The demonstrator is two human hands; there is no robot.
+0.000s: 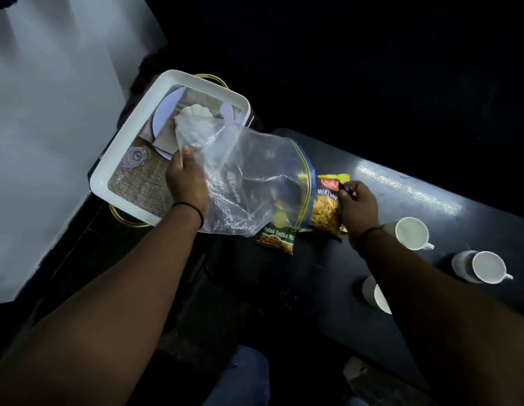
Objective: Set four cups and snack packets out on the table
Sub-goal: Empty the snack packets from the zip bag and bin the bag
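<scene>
— What's the setting?

— A dim room. A long, dark, glossy table (401,183) runs out beyond the right hand (359,208), with a pale wall (50,112) off past the left hand (187,183).

— What's holding what?

— The left hand is closed on the bottom end of a clear zip bag (249,177), pinching the plastic and lifting it. The bag's blue-and-yellow zip mouth is open and points toward the right hand. Behind the left hand sits a white tray (108,159), printed inside with a place-setting picture.

— And the right hand?

— Its fingers are closed on the top edge of a yellow "Mixture" packet (326,206), right at the bag's mouth. The packet's long axis runs from the fingers down toward the person, its lower end on the table.

— Any other packets?

— A green packet (277,240) lies flat on the table just below the bag's mouth, partly under the plastic, to the inner side of the right wrist.

— Cups?

— Three white cups show on the table, all on the outer side of the right forearm: one (411,232) near the wrist, one (487,266) farther out, one (375,294) half hidden by the arm. All appear empty.
</scene>
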